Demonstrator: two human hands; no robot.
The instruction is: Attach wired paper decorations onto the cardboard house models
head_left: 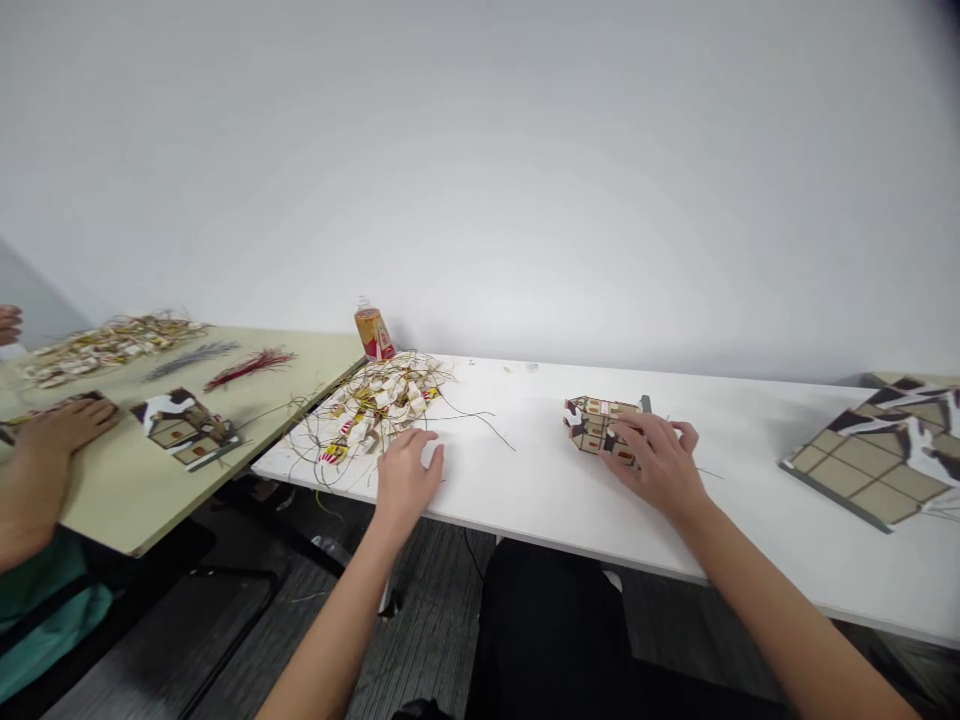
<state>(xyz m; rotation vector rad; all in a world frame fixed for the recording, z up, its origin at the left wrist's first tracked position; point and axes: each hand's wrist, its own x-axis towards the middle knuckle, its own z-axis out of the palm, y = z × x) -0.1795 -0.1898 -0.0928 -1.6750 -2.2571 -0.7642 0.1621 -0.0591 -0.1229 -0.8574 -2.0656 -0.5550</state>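
My left hand lies palm down on the white table, its fingers at the near edge of a heap of small paper tags with thin strings. My right hand rests on a small stack of printed house-shaped cardboard pieces, fingers curled over its right side. Whether the left fingers pinch a tag or string is not visible.
A small bottle stands behind the heap by the wall. A larger pile of house-print sheets lies at the right. On the adjoining beige table, a co-worker's hand rests near another house piece, tags and red strings.
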